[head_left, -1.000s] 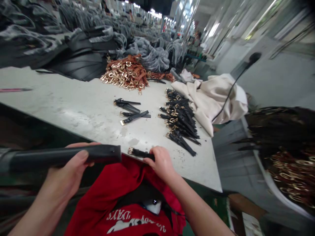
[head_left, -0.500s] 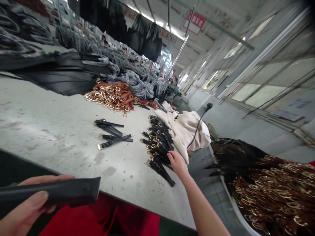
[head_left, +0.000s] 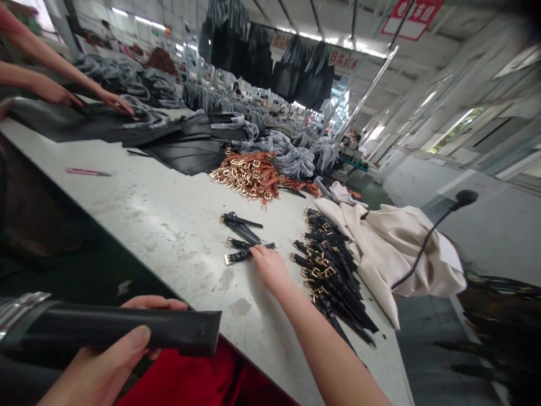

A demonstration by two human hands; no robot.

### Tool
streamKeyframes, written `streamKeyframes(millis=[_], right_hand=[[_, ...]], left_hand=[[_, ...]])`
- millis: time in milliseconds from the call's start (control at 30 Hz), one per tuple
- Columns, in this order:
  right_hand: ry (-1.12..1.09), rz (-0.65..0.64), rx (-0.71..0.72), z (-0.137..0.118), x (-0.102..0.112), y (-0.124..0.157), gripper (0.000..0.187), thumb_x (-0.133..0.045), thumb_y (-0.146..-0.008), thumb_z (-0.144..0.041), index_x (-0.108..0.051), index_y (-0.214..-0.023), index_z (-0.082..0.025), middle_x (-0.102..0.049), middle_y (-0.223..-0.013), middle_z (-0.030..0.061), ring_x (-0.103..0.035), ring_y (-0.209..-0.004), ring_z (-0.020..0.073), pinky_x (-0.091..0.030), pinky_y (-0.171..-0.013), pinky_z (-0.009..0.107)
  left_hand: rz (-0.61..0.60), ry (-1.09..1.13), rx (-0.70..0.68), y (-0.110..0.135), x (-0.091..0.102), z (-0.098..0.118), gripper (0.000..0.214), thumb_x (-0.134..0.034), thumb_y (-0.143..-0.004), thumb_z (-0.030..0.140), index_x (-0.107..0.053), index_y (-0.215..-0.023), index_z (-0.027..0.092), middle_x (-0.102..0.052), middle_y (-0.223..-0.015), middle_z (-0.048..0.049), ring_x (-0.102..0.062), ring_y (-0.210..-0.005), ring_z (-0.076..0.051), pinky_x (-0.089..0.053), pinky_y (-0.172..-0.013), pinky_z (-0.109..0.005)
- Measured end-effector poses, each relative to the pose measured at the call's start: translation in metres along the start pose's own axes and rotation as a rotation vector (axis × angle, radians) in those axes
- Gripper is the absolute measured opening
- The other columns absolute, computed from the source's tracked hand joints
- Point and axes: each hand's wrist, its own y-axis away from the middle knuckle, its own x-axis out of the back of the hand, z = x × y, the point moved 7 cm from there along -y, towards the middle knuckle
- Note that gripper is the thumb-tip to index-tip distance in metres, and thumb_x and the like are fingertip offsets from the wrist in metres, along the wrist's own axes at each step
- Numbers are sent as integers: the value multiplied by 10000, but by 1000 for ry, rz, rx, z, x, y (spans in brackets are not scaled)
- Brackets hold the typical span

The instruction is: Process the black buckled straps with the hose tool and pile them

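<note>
- Here on the table [head_left: 169, 225], a few straps [head_left: 245, 231]!
- Right of them, a second strap pile [head_left: 333, 265], cloth [head_left: 409, 239] beside it.
- And behind, a buckle heap [head_left: 253, 175].

1. Left hand [head_left: 112, 358]: bare; thumb [head_left: 137, 339] has a rounded tip, nail visible.
2. Right hand [head_left: 273, 272]: bare; finer detail too small to judge.
3. Right forearm [head_left: 323, 349]: bare from wrist to lower picture edge, broadening away from the wrist.
4. Garment [head_left: 186, 379]: red cloth, softly folded, darker in shadow; only part in view, lower centre.
</note>
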Motion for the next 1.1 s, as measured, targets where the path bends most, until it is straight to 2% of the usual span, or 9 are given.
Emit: streamKeyframes(millis=[100, 167, 267, 400, 567, 733, 867, 933, 1100], right_hand=[[92, -120, 54, -5, -6, -20, 285, -466, -927, -121, -645, -1143, -174, -677, -1119, 121, -620, -999, 243, -488, -833, 366], [113, -156, 78, -8, -5, -17, 218, -494, -912, -128, -669, -1036, -169, -685, -1030, 107, -612, -979, 248, -476, -819, 358], [91, -177, 87, -15, -4, 13, 195, -500, -897, -103, -672, -962, -168, -683, -956, 95, -610, -919, 233, -462, -794, 339], [-62, -101, -25, -22, -1, 77, 198, -543, -887, -134, -673, -1031, -177, -678, -978, 94, -595, -925, 236, -452, -825, 354], [-404, 51, -189, -20, 2, 122, 227, -560, -902, -225, -666, -1098, -182, -666, -1046, 97, -589, -968, 239, -453, -869, 386], [-542, 58, -296, -12, -7, 123, 197, -553, -878, -149, -692, -1001, -216, -666, -964, 67, -597, -937, 227, -451, -850, 373], [-499, 27, -296, -14, -9, 121, 175, -556, -884, -154, -690, -985, -206, -661, -960, 77, -589, -928, 240, -441, -833, 377], [-495, 24, -315, -15, -8, 121, 171, -561, -883, -158, -676, -1006, -193, -665, -979, 86, -588, -948, 246, -437, -840, 378], [-519, 8, -340, -16, -5, 118, 264, -540, -885, -136, -624, -1133, -171, -670, -1021, 96, -592, -963, 243, -431, -866, 380]], left_hand=[[80, 49, 73, 4, 6, 3, 375, -828, -504, 560, -744, -781, 322, -787, -881, -38, -665, -726, -292, -498, -516, -324], [81, 69, 95, 5, 10, 4, 412, -859, -475, 542, -748, -786, 296, -784, -898, -46, -657, -749, -273, -492, -522, -291], [44, 62, 122, 1, 13, 4, 441, -881, -448, 524, -758, -782, 263, -779, -918, -66, -651, -778, -263, -517, -573, -286], [14, 93, 85, -2, 9, 9, 432, -896, -463, 497, -755, -781, 241, -773, -879, -71, -641, -757, -232, -515, -589, -265], [-107, 113, -17, -4, -22, 17, 380, -879, -541, 427, -742, -815, 202, -773, -885, -91, -618, -680, -186, -476, -526, -233], [-170, 69, -104, -7, -67, 5, 286, -832, -615, 302, -705, -847, 192, -766, -898, -64, -650, -732, -200, -493, -579, -262], [-341, -72, -178, -13, -98, -3, 247, -771, -687, 284, -718, -911, 197, -751, -994, -69, -661, -830, -222, -511, -638, -284], [-391, -122, -176, -17, -102, -1, 232, -767, -686, 287, -727, -897, 199, -752, -959, -63, -647, -746, -202, -506, -605, -285], [-299, -140, -191, -23, -99, 16, 217, -796, -625, 290, -707, -799, 195, -753, -864, -57, -609, -628, -177, -472, -508, -277]])
